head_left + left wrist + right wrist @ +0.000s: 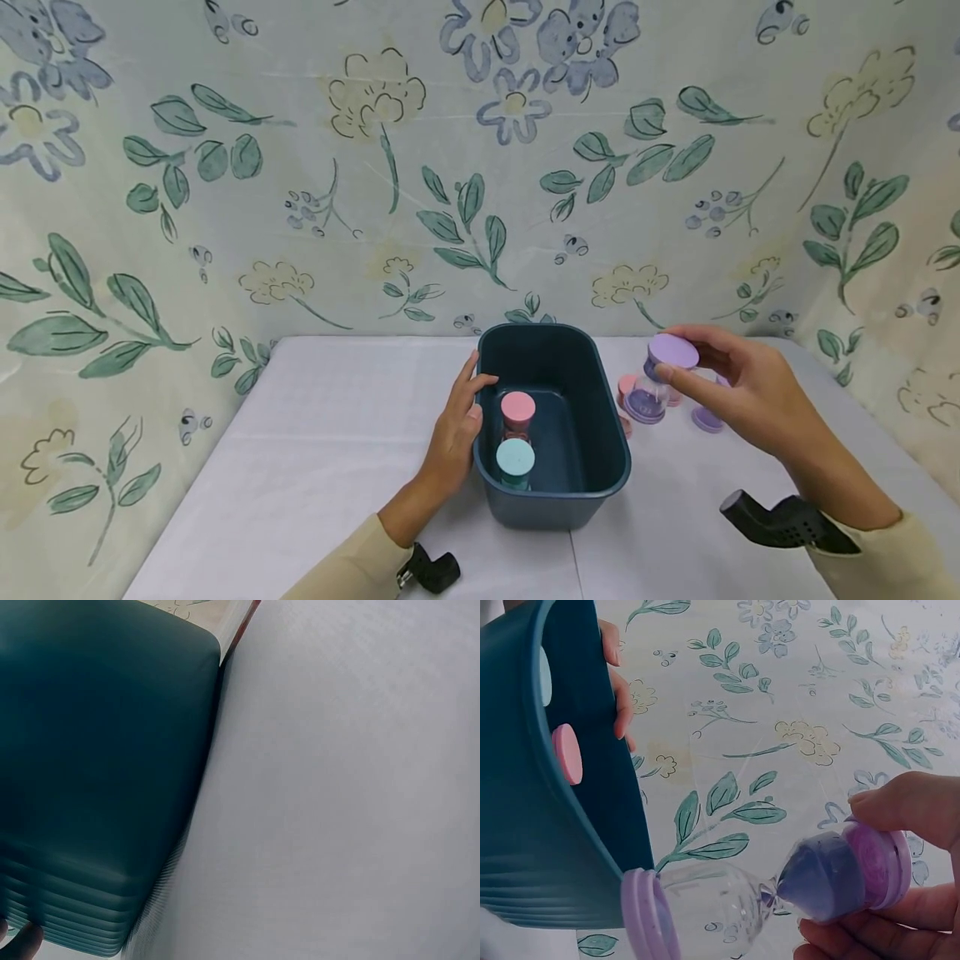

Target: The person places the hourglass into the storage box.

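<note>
Purple sand fills the hourglass (660, 377) that your right hand (738, 387) pinches by its upper cap, thumb and fingertips curled round the lilac disc, lifting it just right of the dark teal bin (592, 467) on the white table (315, 433). Your left hand (456, 433) rests against the bin's left wall, fingers nearly straight, thumb over the rim. Inside stand a pink-capped hourglass (517, 412) and a mint-capped hourglass (515, 461). More pink and lilac pieces lie behind your right hand.

Cream long sleeves (352, 558) cover both arms, with black wrist-mounted cameras (787, 523).
</note>
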`<action>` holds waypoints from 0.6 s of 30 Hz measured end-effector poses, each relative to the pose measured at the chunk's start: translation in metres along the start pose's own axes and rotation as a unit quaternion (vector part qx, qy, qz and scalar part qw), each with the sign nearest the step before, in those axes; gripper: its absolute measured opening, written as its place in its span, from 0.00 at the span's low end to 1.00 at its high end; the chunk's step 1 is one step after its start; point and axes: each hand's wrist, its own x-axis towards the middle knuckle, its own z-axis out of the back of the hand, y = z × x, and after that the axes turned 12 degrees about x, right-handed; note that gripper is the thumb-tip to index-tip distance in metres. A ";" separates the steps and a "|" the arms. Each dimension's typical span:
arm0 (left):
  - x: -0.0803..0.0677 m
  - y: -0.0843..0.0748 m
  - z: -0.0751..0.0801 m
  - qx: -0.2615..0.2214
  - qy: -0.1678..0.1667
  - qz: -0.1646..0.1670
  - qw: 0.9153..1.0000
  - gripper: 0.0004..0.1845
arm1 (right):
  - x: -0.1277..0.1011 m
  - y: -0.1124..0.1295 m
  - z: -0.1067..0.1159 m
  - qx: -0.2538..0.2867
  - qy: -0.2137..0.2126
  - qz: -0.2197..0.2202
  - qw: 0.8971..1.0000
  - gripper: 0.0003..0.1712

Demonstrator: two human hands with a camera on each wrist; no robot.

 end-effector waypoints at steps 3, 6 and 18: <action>0.000 0.000 0.000 0.004 0.000 0.000 1.000 0.23 | 0.003 0.002 -0.001 0.000 -0.003 0.004 1.000 0.29; 0.001 0.000 0.000 0.008 -0.001 0.000 1.000 0.23 | 0.006 0.006 -0.003 -0.002 -0.009 0.000 1.000 0.28; 0.001 -0.001 0.002 0.015 0.001 0.001 1.000 0.23 | 0.021 0.017 -0.018 0.018 -0.010 0.006 1.000 0.28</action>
